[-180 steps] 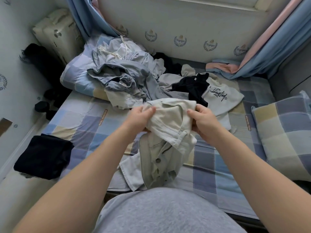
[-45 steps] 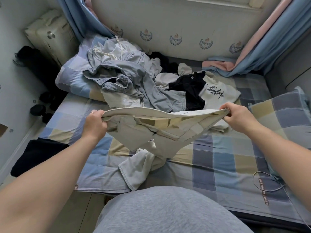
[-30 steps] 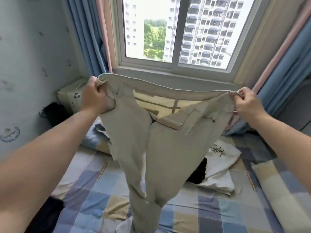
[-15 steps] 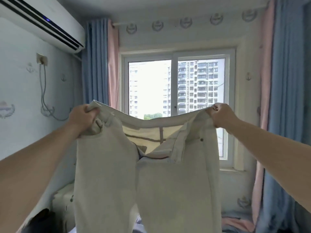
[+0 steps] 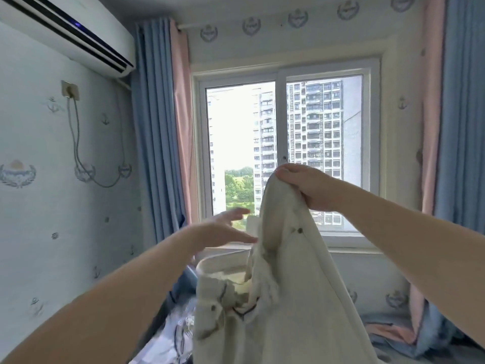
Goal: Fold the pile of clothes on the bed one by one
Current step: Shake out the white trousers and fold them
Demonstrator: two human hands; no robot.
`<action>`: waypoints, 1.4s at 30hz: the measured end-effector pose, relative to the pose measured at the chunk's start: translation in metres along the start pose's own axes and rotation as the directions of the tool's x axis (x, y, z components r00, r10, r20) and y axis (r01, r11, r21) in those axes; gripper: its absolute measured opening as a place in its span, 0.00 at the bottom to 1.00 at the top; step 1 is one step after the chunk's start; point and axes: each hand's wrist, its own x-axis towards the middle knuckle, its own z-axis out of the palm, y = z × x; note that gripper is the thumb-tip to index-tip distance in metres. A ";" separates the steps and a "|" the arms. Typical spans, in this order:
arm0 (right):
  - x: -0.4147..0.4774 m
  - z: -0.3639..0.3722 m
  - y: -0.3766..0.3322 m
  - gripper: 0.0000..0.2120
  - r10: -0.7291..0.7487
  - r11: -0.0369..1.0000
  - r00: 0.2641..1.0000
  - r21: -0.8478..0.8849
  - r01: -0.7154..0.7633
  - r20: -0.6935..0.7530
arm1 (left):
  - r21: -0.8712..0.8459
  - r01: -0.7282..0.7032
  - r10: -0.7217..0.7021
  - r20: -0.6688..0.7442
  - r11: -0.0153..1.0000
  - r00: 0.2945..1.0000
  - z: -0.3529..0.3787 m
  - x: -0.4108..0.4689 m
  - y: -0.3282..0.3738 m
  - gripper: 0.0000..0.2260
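Observation:
A pair of cream-coloured trousers [image 5: 294,298] hangs in the air in front of the window. My right hand [image 5: 304,187] grips one end of the waistband at the top. The other side of the waistband droops lower, showing the pale lining. My left hand [image 5: 223,229] is blurred, fingers straight, just left of the trousers and holding nothing. The bed and the pile of clothes are almost wholly hidden below the frame; only a blurred strip of grey cloth [image 5: 173,334] shows at the bottom.
The window [image 5: 283,153] lies straight ahead, with blue and pink curtains [image 5: 160,127] on both sides. An air conditioner [image 5: 65,30] is mounted high on the left wall, its cable [image 5: 76,143] hanging below.
My left hand has let go of the waistband, which has dropped on that side. My right hand has moved toward the middle, still holding the trousers up.

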 end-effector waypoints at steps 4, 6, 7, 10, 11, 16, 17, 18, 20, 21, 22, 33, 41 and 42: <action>-0.002 0.022 -0.011 0.07 0.006 1.000 0.999 0.013 -0.007 0.044 | -0.225 -0.076 0.078 -0.001 0.971 0.997 0.024 0.018 -0.030 0.06; -0.003 0.023 -0.013 0.09 0.016 0.997 1.000 -0.081 -0.017 -0.012 | -0.236 -0.138 0.132 -0.038 0.962 0.990 0.023 0.019 -0.042 0.05; -0.002 0.022 -0.012 0.12 0.012 0.981 0.998 -0.194 -0.024 -0.061 | -0.195 -0.173 0.160 -0.083 0.965 0.984 0.020 0.020 -0.045 0.07; -0.001 0.019 -0.008 0.23 -0.051 0.773 0.982 -0.630 -0.077 -0.182 | -0.012 -0.210 0.200 -0.256 0.978 0.946 0.003 0.014 -0.035 0.09; -0.001 0.021 -0.005 0.23 -0.046 0.729 0.980 -0.677 -0.098 -0.191 | 0.002 -0.211 0.204 -0.272 0.977 0.941 -0.005 0.015 -0.033 0.09; -0.012 0.071 0.018 0.18 0.062 0.705 0.990 -0.697 -0.131 -0.124 | 0.019 -0.235 0.232 -0.254 0.972 0.939 -0.028 0.017 -0.015 0.08; -0.011 0.080 0.029 0.11 0.035 0.674 0.991 -0.729 -0.119 -0.130 | 0.035 -0.239 0.241 -0.238 0.970 0.941 -0.030 0.016 -0.013 0.08; -0.012 0.088 0.038 0.04 -0.002 0.645 0.987 -0.754 -0.120 -0.159 | 0.045 -0.240 0.244 -0.224 0.970 0.944 -0.031 0.015 -0.013 0.08; -0.014 0.097 0.056 0.08 -0.028 0.611 0.975 -0.776 -0.157 -0.220 | 0.042 -0.246 0.249 -0.198 0.968 0.948 -0.031 0.015 -0.018 0.08; -0.014 0.100 0.063 0.09 -0.017 0.604 0.973 -0.777 -0.175 -0.232 | 0.043 -0.253 0.256 -0.195 0.967 0.947 -0.030 0.016 -0.021 0.08; -0.014 0.104 0.068 0.10 -0.010 0.595 0.971 -0.782 -0.186 -0.238 | 0.065 -0.265 0.273 -0.199 0.962 0.941 -0.030 0.017 -0.024 0.09; -0.008 0.076 0.100 0.16 -0.210 0.336 0.928 -0.914 -0.228 -0.309 | 0.659 0.017 0.224 -0.279 0.752 0.934 -0.024 0.000 -0.162 0.27; -0.025 0.027 0.145 0.08 -0.167 0.231 0.908 -0.910 -0.343 -0.384 | 0.570 0.334 -0.134 -0.364 0.750 0.922 -0.022 -0.013 -0.218 0.11; -0.031 0.019 0.150 0.08 -0.156 0.204 0.905 -0.909 -0.362 -0.396 | 0.563 0.354 -0.158 -0.366 0.747 0.917 -0.023 -0.016 -0.226 0.11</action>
